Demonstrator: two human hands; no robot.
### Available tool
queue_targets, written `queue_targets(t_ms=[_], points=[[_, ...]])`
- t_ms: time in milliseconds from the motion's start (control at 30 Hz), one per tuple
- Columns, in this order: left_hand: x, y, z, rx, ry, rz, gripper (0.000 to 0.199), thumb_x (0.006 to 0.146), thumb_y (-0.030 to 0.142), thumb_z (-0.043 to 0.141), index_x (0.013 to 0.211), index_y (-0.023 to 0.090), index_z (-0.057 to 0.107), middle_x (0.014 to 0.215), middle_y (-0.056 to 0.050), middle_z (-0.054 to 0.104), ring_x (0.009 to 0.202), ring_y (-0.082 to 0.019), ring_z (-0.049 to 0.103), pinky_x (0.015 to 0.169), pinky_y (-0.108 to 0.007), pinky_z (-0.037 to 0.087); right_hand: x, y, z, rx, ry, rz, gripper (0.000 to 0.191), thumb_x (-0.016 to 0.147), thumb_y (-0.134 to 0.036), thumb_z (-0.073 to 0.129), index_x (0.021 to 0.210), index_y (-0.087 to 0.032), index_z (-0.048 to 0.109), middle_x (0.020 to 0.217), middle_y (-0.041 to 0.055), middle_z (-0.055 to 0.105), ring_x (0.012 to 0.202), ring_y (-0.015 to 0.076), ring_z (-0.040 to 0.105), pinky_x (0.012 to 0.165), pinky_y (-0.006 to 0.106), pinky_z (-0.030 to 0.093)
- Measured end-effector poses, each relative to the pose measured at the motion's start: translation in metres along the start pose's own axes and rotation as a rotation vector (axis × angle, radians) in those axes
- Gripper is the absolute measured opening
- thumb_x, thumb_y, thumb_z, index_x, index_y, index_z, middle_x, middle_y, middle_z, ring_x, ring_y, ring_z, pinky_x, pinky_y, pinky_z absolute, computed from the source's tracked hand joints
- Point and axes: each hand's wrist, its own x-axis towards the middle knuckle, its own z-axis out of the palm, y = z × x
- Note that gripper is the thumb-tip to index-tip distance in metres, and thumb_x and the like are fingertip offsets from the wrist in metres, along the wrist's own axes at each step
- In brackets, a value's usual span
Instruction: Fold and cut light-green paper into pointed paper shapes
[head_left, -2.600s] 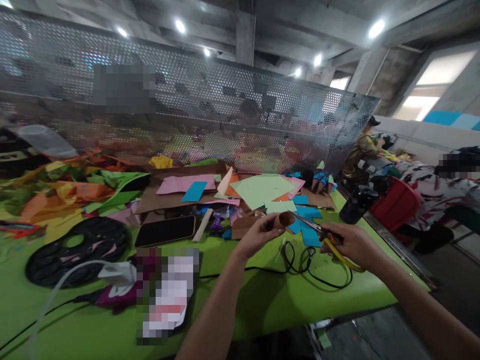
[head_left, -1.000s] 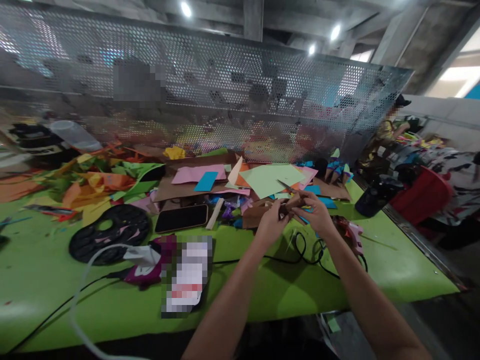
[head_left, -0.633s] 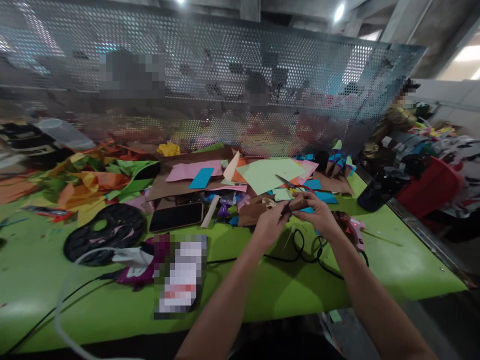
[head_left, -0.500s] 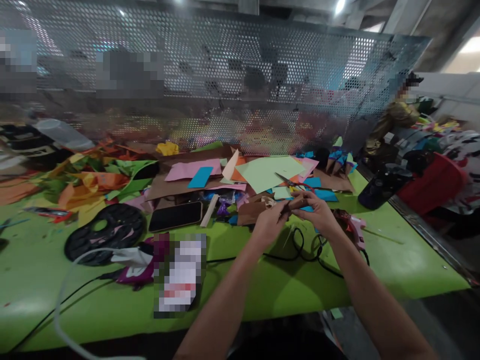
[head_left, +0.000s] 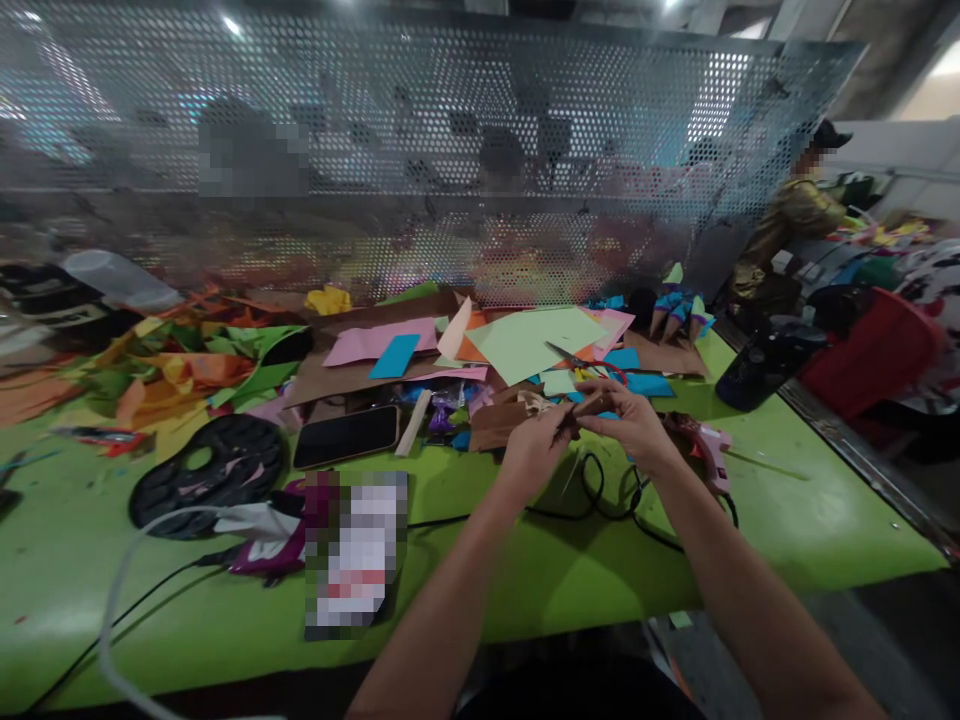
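My left hand (head_left: 532, 452) and my right hand (head_left: 631, 425) meet over the middle of the green table (head_left: 570, 585). Both are closed on a small brown piece of paper (head_left: 592, 404), pinched between the fingertips; its shape is partly hidden. Just beyond the fingers lie scissors (head_left: 568, 355) with red-and-yellow handles, on a pale green paper sheet (head_left: 517, 342). A pink glue gun (head_left: 712, 450) rests to the right of my right hand. Past my left hand is a flat brown paper piece (head_left: 491, 425).
A phone (head_left: 347, 437), a black palette-shaped tray (head_left: 214, 465) and a purple power strip (head_left: 274, 550) with cables sit left. Orange and green paper scraps (head_left: 202, 365) pile behind them. A dark tumbler (head_left: 765, 365) stands right. A perforated metal screen (head_left: 420, 150) rises behind; a person (head_left: 795, 225) is beyond.
The view has shifted slightly. Both hands stay together on the brown piece of paper, with only a small movement of the fingers. Nothing has been let go.
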Motion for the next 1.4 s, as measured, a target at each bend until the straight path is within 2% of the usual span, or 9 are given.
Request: queue_targets(t_ms=[167,333,467,533,800,1033,1200,1300,1400], points=[[-0.001,0.002,-0.001,0.015,0.040,-0.003,0.033,0.094,0.018,0.046,0.122,0.018,0.062,0.102,-0.006,0.076,0.091,-0.021,0.069,0.080,-0.029,0.049,-0.001,-0.001,0.001,0.030,0.027,0.032,0.013,0.066,-0.037,0.083,0.073,-0.026,0.078,0.105,0.0074,0.070,0.119,0.0284,0.057,0.101,0.042,0.046],[-0.002,0.002,-0.001,0.040,0.097,-0.025,0.033,0.096,0.028,0.048,0.123,0.019,0.064,0.111,-0.009,0.074,0.100,-0.024,0.069,0.087,-0.033,0.051,0.001,0.004,-0.002,0.045,0.094,0.055,0.021,0.067,-0.042,0.083,0.080,-0.026,0.080,0.109,0.0079,0.070,0.118,0.0300,0.056,0.103,0.046,0.044],[-0.002,0.001,0.000,0.078,0.145,0.019,0.036,0.095,0.028,0.052,0.129,0.021,0.061,0.124,-0.009,0.070,0.110,-0.025,0.066,0.095,-0.035,0.050,0.001,0.004,-0.002,0.036,0.081,0.060,0.024,0.066,-0.045,0.083,0.079,-0.025,0.080,0.108,0.0078,0.070,0.117,0.0298,0.057,0.103,0.045,0.044],[-0.002,0.000,0.000,0.118,0.153,0.027,0.036,0.095,0.026,0.052,0.129,0.022,0.061,0.122,-0.008,0.071,0.107,-0.025,0.067,0.093,-0.035,0.051,0.000,0.001,0.000,0.045,0.068,0.074,0.023,0.067,-0.045,0.082,0.078,-0.025,0.079,0.108,0.0078,0.070,0.115,0.0289,0.058,0.101,0.043,0.045],[-0.001,0.000,-0.003,0.190,0.084,0.016,0.033,0.098,0.026,0.048,0.126,0.021,0.064,0.104,-0.006,0.077,0.091,-0.022,0.070,0.081,-0.030,0.050,0.000,-0.003,-0.001,0.037,0.077,0.062,0.017,0.068,-0.040,0.081,0.073,-0.024,0.077,0.104,0.0086,0.069,0.118,0.0293,0.056,0.099,0.043,0.044],[0.000,0.003,-0.005,0.206,0.046,0.012,0.034,0.099,0.027,0.043,0.125,0.020,0.064,0.106,-0.007,0.076,0.092,-0.023,0.070,0.081,-0.031,0.050,0.000,-0.001,-0.001,0.002,0.083,0.048,0.019,0.070,-0.043,0.080,0.073,-0.025,0.077,0.102,0.0085,0.070,0.118,0.0298,0.057,0.099,0.045,0.044],[-0.001,0.003,-0.007,0.037,0.073,-0.018,0.034,0.099,0.028,0.043,0.123,0.022,0.065,0.105,-0.006,0.076,0.095,-0.022,0.069,0.083,-0.030,0.050,0.000,0.001,-0.002,-0.009,0.094,0.040,0.021,0.070,-0.046,0.080,0.075,-0.026,0.078,0.105,0.0075,0.069,0.113,0.0289,0.059,0.099,0.045,0.045],[-0.001,0.003,-0.010,-0.150,0.127,-0.063,0.029,0.097,0.031,0.046,0.115,0.021,0.067,0.095,-0.005,0.076,0.087,-0.020,0.069,0.077,-0.027,0.050,0.000,0.000,-0.003,-0.016,0.133,0.049,0.025,0.070,-0.049,0.079,0.075,-0.025,0.078,0.106,0.0079,0.069,0.113,0.0296,0.058,0.099,0.046,0.045],[-0.001,0.002,-0.012,-0.209,0.178,-0.068,0.022,0.095,0.033,0.052,0.103,0.019,0.068,0.089,-0.004,0.074,0.080,-0.018,0.067,0.072,-0.026,0.049,-0.001,-0.003,-0.002,-0.003,0.154,0.056,0.025,0.070,-0.049,0.079,0.074,-0.024,0.078,0.106,0.0083,0.069,0.112,0.0293,0.058,0.099,0.045,0.045]])
